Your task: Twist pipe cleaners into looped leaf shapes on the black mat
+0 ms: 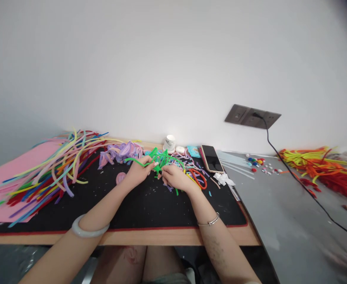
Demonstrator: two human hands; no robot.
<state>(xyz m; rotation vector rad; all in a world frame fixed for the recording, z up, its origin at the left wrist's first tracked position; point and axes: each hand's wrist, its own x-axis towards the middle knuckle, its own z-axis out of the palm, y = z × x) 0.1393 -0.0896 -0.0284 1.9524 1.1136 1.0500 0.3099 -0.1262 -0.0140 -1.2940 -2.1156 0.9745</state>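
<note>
Both hands meet over the black mat (pixel 102 209), at a bundle of bent green pipe cleaners (pixel 161 157). My left hand (pixel 141 170) is closed, thumb and fingers pinching the green stems from the left, with one stem end sticking out past it. From the right, my right hand (pixel 175 176) is closed at the lower part of the same green stems; its fingertips are partly hidden. Behind and to the right lie pink and purple pipe cleaner pieces (pixel 188 158) and a curved red one (pixel 202 179). Purple looped pipe cleaners (pixel 122 150) lie beyond my left hand.
Many colored pipe cleaners (pixel 57 169) cover a pink sheet (pixel 1 177) at left. A paper cup (pixel 169 142) and a phone (pixel 211 158) stand and lie at the back. Pom-poms (pixel 256 161), more pipe cleaners (pixel 318 165) and a black cable (pixel 303 188) are on the grey table.
</note>
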